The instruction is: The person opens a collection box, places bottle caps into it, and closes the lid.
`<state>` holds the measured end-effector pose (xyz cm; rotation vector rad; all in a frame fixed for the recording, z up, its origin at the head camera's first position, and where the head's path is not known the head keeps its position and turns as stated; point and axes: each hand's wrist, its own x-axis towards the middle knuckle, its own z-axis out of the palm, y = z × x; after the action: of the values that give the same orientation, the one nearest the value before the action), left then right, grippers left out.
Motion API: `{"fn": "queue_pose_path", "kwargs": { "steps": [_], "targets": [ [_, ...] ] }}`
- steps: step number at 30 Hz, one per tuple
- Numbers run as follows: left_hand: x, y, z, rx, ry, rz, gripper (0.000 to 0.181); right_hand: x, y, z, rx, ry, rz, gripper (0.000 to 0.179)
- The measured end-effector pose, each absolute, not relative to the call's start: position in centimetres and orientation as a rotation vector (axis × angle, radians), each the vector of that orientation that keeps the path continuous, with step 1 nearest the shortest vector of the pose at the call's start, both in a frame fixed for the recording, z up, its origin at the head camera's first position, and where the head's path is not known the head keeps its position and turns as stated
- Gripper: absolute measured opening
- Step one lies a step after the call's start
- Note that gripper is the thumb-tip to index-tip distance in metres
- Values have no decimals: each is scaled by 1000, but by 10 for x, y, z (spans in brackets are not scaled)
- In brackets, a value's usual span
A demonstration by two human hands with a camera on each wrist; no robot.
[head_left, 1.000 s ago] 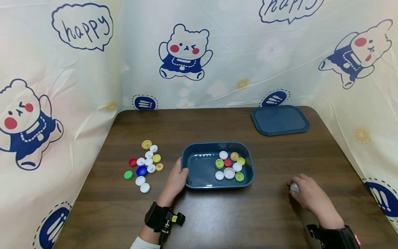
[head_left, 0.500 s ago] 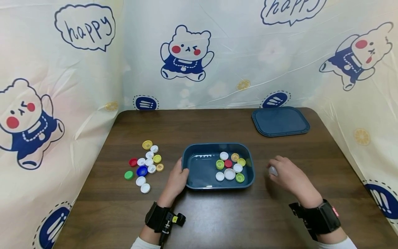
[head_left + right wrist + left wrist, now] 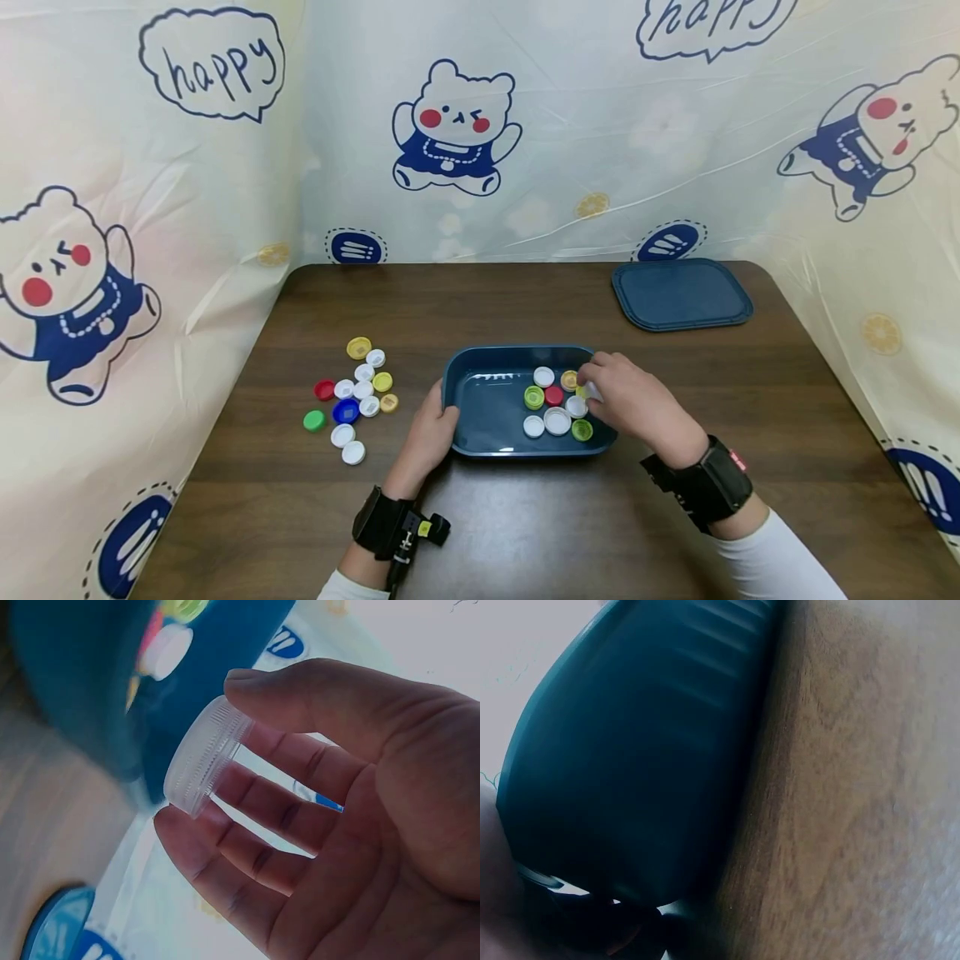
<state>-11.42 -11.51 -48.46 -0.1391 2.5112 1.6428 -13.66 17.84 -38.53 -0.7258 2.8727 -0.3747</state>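
A dark blue rectangular box [image 3: 487,408] lies on the table with several bottle caps in its right half: white, green, red, yellow and orange. My left hand [image 3: 422,433] grips the box's left end, thumb at the rim; in the left wrist view the box wall [image 3: 630,750] fills much of the picture. Over the box's right end, my right hand [image 3: 637,404] pinches a whitish, ridged bottle cap [image 3: 206,757] between thumb and fingers. Part of the yellow cap below is hidden by that hand.
Left of the box, several loose bottle caps in white, red, green, blue and yellow lie grouped around a blue cap [image 3: 346,411]. A dark blue lid [image 3: 682,294] rests at the table's far right. A printed cloth [image 3: 570,108] hangs behind the table.
My right hand has moved left from the table's right side to over the box, carrying the whitish bottle cap. The left hand keeps its grip on the box.
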Motion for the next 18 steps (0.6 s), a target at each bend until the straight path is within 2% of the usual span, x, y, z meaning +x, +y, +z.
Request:
{"fn": "queue_pose_path", "kwargs": {
  "steps": [18],
  "targets": [
    [-114, -115, -483, -143, 2534, 1621, 59, -129, 131, -392, -866, 2793, -368, 25]
  ]
}}
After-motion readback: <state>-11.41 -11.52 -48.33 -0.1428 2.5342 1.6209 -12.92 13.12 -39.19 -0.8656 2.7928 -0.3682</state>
